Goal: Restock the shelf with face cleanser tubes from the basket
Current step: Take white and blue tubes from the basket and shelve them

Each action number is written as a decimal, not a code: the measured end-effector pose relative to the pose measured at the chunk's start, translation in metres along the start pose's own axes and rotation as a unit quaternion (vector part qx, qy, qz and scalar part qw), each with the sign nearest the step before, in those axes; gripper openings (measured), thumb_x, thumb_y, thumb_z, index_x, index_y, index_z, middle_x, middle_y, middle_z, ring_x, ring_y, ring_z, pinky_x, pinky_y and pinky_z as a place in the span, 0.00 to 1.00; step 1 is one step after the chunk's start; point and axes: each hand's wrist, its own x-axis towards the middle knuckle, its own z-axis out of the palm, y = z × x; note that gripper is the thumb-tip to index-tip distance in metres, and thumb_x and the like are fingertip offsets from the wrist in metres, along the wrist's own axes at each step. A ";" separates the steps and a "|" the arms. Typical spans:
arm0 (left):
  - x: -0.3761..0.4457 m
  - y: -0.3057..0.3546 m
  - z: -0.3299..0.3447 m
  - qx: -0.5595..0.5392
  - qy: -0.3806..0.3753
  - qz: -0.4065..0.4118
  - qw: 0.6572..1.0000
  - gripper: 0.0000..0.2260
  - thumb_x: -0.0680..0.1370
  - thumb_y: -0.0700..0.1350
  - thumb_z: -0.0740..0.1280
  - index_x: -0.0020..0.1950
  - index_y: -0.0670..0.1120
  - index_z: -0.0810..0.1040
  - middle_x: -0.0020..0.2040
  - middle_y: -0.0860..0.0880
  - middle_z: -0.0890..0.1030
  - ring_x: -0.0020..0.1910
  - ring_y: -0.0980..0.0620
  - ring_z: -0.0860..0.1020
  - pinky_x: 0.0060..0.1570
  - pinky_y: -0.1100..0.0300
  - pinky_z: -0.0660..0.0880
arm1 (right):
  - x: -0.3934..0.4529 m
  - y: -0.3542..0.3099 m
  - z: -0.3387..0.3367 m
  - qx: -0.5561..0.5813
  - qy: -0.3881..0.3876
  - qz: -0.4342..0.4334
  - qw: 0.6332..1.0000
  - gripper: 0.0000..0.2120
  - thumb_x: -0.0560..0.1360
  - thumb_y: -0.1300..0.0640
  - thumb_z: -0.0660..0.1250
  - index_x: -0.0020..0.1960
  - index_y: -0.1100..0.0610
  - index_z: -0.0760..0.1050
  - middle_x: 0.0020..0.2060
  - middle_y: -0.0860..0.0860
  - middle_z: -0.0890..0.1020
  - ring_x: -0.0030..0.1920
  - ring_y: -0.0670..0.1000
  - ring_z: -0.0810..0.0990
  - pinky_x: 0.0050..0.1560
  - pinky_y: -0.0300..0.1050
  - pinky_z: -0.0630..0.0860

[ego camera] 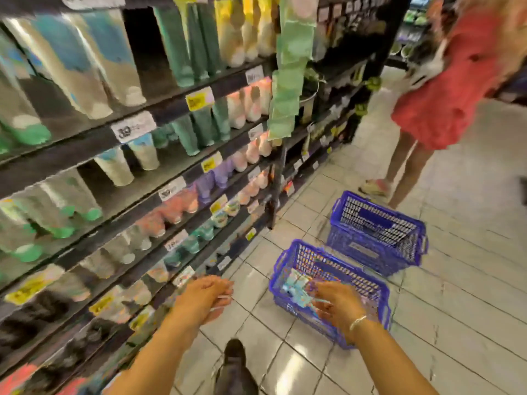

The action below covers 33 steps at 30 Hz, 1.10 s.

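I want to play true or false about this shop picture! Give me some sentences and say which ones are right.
1. Two blue baskets sit on the floor. True: the near basket and the far basket.
2. The far basket is full of tubes. False: it looks empty.
3. The right hand reaches over the near basket. True.
4. Nobody else is in the aisle. False: a person in red stands there.
5. The floor is carpet. False: it is tiled.

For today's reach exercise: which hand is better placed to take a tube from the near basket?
Probably the right hand: it hangs over the near blue basket, just beside the pale blue tubes. The left hand is off toward the shelf, outside the basket.
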 end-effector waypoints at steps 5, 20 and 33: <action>0.090 0.019 0.070 0.047 -0.064 -0.051 0.996 0.06 0.77 0.39 0.64 0.41 0.45 0.79 0.36 0.48 0.80 0.35 0.53 0.77 0.39 0.62 0.72 | 0.077 0.003 -0.042 0.072 0.097 0.070 0.990 0.07 0.76 0.65 0.59 0.41 0.58 0.73 0.28 0.53 0.77 0.21 0.45 0.75 0.28 0.35 0.69; 0.366 -0.069 0.189 0.213 -0.114 -0.202 0.949 0.05 0.78 0.40 0.64 0.49 0.40 0.78 0.41 0.45 0.80 0.41 0.49 0.78 0.41 0.60 0.71 | 0.329 0.101 -0.090 0.200 0.193 0.245 0.929 0.13 0.79 0.65 0.58 0.36 0.57 0.69 0.26 0.52 0.75 0.28 0.49 0.71 0.32 0.39 0.65; 0.570 -0.293 0.273 0.214 -0.091 -0.275 0.933 0.19 0.77 0.34 0.62 0.26 0.45 0.76 0.21 0.51 0.74 0.26 0.51 0.71 0.30 0.64 0.66 | 0.544 0.298 -0.145 0.112 0.240 0.291 0.919 0.16 0.77 0.70 0.56 0.33 0.58 0.67 0.19 0.52 0.72 0.14 0.41 0.68 0.17 0.28 0.61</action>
